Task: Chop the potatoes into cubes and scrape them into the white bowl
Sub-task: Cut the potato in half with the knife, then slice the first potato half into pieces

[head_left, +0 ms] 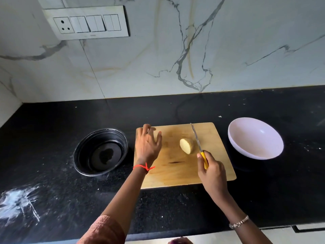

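A pale peeled potato half (186,145) lies near the middle of the wooden chopping board (174,171). My right hand (212,170) grips the yellow handle of a knife (197,140), whose blade points away from me just right of the potato. My left hand (148,143) hovers over the board's far left part, fingers spread, holding nothing and a short way left of the potato. The white bowl (255,138) stands on the black counter right of the board, with nothing visible inside it.
A black round bowl (101,152) with a little liquid sits left of the board. The black counter (52,191) has white powdery smears at the near left. A marble wall with a switch panel (86,22) rises behind.
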